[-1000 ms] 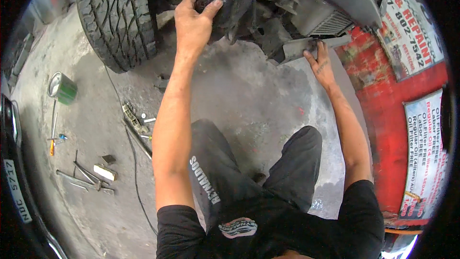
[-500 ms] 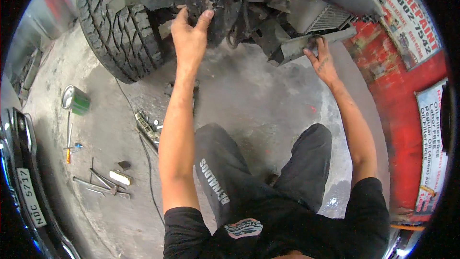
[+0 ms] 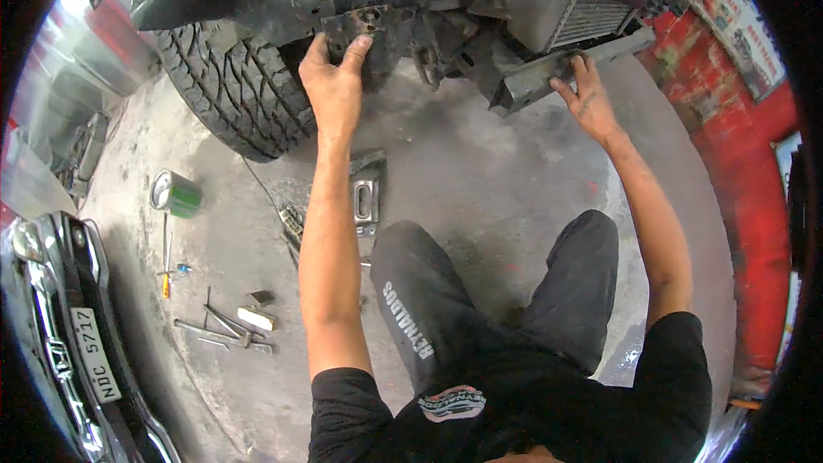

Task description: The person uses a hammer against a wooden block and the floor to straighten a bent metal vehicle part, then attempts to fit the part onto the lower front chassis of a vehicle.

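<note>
Overhead, below a vehicle's front end, my left hand grips the lower edge of a dark, rusty metal bracket. Its thumb lies on the near face, and the fingertips are partly hidden behind the metal. My right hand holds a long grey metal crossmember, fingers over its face and thumb at the lower edge. This piece runs below a finned radiator. A dark hook hangs between my hands. Just left of my left hand is a chunky black tyre.
A green can, an orange-handled screwdriver, a cross-shaped wrench and a pale block lie on the concrete at left. A detached bumper stands at far left. A red wall borders the right.
The view has turned, so the floor things appear further right and more of the bumper shows. Both hands keep their hold on the same metal parts.
</note>
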A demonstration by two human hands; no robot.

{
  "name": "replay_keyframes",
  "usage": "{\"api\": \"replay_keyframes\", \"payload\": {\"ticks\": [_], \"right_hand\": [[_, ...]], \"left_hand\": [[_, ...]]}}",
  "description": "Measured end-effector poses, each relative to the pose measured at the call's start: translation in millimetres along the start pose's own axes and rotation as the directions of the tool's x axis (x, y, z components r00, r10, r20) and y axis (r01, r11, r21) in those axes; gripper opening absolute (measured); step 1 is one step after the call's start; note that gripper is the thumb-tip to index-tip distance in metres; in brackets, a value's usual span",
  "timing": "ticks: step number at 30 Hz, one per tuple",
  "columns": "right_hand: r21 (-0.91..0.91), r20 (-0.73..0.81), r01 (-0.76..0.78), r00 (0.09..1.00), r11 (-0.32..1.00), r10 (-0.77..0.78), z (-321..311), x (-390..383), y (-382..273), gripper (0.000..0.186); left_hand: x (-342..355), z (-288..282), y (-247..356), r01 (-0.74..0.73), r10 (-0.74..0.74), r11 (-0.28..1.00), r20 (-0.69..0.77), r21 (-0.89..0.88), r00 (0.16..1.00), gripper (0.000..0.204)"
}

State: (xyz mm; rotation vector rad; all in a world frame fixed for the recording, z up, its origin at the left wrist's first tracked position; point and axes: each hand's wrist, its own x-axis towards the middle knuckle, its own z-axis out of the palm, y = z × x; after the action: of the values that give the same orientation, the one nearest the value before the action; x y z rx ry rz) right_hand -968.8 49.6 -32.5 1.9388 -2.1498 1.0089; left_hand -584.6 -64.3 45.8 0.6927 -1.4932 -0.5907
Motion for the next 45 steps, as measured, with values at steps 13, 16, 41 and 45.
{"api": "replay_keyframes", "payload": {"ticks": [13, 16, 41, 45], "right_hand": [[-0.046, -0.115, 0.076, 0.99, 0.996, -0.08, -1, -6, 6, 0.062], [-0.054, -0.167, 0.133, 0.976, 0.99, -0.141, 5, -6, 7, 0.059], [-0.094, -0.163, 0.139, 0.975, 0.986, -0.153, 7, -7, 9, 0.052], [-0.066, -0.086, 0.116, 0.989, 0.991, -0.121, 7, -7, 4, 0.053]], "left_hand": [[9, -3, 6, -0.199, 0.188, 0.926, 0.064, 0.32, 0.98, 0.025], [-7, 16, -14, -0.032, 0.031, 0.999, -0.033, -0.031, 0.999, 0.029], [-3, 12, 0, -0.077, 0.079, 0.964, 0.003, 0.254, 0.997, 0.03], [-2, 8, 9, -0.094, 0.093, 0.919, 0.021, 0.383, 0.995, 0.029]]}}
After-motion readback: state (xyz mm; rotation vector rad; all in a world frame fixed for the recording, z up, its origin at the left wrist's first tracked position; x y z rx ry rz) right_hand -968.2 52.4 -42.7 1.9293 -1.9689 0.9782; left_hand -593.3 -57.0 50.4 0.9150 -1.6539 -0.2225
